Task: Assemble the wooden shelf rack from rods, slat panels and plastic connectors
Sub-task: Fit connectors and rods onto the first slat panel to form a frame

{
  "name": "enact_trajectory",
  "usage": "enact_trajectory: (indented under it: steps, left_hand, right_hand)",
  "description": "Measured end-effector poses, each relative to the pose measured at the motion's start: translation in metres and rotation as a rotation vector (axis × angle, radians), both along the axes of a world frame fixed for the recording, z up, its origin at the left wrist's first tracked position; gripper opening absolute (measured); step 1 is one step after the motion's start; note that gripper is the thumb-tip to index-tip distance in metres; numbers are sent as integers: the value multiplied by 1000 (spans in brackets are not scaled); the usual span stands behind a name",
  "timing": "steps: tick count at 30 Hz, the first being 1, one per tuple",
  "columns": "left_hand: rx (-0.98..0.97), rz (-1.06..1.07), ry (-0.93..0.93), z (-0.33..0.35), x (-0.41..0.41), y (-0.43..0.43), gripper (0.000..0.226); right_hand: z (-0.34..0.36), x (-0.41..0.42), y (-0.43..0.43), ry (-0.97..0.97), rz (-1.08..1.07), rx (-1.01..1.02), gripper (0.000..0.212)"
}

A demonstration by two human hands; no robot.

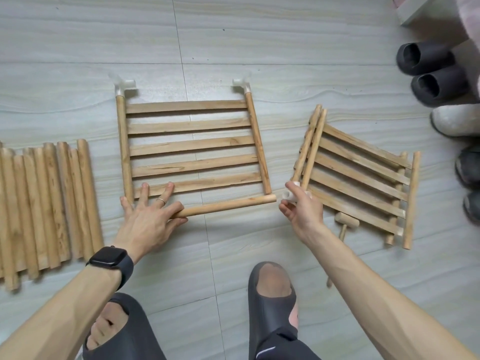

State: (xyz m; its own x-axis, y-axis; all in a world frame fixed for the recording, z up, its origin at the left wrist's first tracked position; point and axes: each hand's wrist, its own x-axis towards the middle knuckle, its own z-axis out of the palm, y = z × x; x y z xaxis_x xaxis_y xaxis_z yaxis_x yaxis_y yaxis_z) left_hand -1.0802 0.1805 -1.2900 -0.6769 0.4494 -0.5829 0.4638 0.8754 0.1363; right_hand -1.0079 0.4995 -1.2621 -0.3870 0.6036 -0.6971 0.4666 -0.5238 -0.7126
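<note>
Centre slat panel (192, 145) flat on floor, corner connectors (124, 87) on its two far post ends. Rod (228, 207) lies along panel's near edge. Left hand (148, 222) at panel's near-left corner: thumb and index pinch rod's left end, other fingers spread on nearest slat. Right hand (301, 211) just off panel's near-right corner, pinching white connector (288, 195), close to rod's right tip, not touching. Rod pile (46, 203) left of panel; panel stack (358, 183) and mallet (346, 222) right.

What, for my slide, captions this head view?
Left hand holds a rod; right hand holds a white connector near its end.
</note>
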Motion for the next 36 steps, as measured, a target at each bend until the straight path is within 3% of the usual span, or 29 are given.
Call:
enact_trajectory:
  steps: [5,7,11,16,21,24,28,36]
  left_hand:
    - [12,20,28,-3,1,1,68]
    - [20,23,37,-5,2,1,64]
    - [33,16,53,-8,3,-1,60]
    - [33,25,54,-10,4,-1,62]
    - [28,51,-8,-7,2,1,63]
    - [39,93,-23,-1,0,3,79]
    - [63,126,0,4,-2,2,87]
    - [58,99,44,0,2,3,84]
  right_hand:
    - [9,-7,-6,-2,386,270,15]
    - [7,-2,-12,9,409,356,14]
    - [-6,9,-26,-30,444,444,36]
    - [-10,3,-33,41,369,211,22]
    - [-6,12,-43,42,382,259,22]
    - [-6,13,-36,1,245,-44,54]
    - [-9,2,-27,-98,100,-373,38]
    - [-15,-6,-11,-79,106,-506,32]
